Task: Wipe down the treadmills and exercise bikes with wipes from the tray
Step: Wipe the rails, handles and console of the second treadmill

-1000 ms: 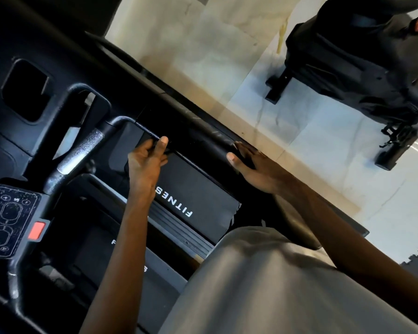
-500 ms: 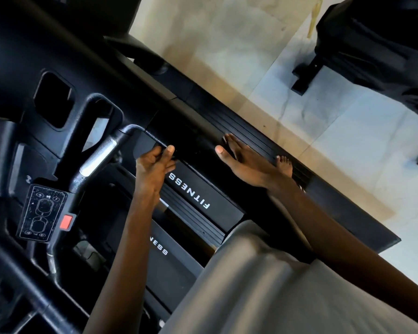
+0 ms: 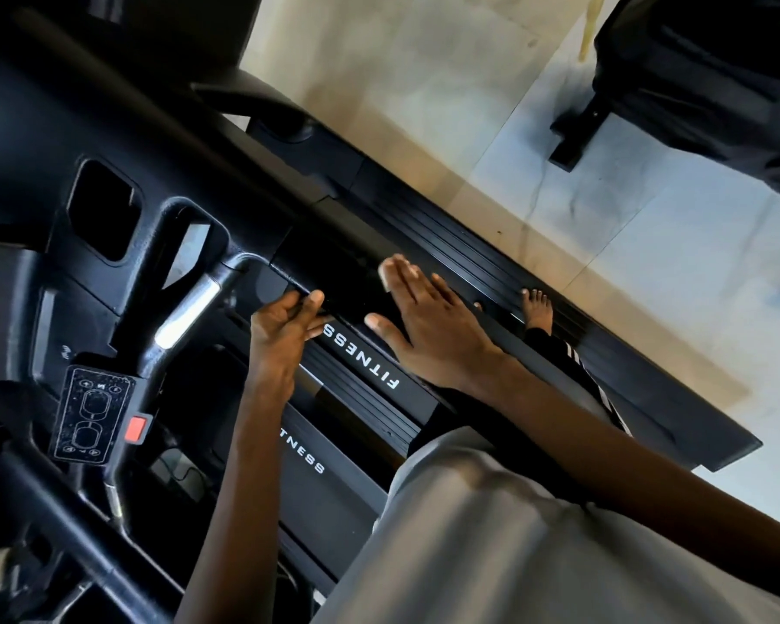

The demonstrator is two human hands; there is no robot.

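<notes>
So you're looking straight down over the treadmill [image 3: 491,258], and it fills most of the frame, running from upper left to lower right. It's nearly all black on black, so the parts blur together.

Your left hand [image 3: 284,340] is at centre frame. Its fingers are curled and the thumb is pressed over a dark edge of the treadmill, just right of the silver grip sensor [image 3: 188,315]. I can't tell exactly which part that edge belongs to, or whether there's a wipe tucked in there.

Your right hand [image 3: 428,326] is just beside it. The fingers are straight and spread with the palm down, gripping nothing, and it sits over the dark surface above the white FITNESS lettering [image 3: 361,360]. I can't tell if it's actually touching, and the fingertips are smeared with blur.

The control pad [image 3: 93,414] with its red button [image 3: 136,429] is at lower left, but the icons are too small to read. Your grey shirt [image 3: 514,533] hides the lower right of the deck. One bare foot [image 3: 536,308] shows on the ribbed side rail, right of your hand. Another dark machine [image 3: 694,83] is cut off at the upper right, standing on the pale tile floor [image 3: 424,83].
</notes>
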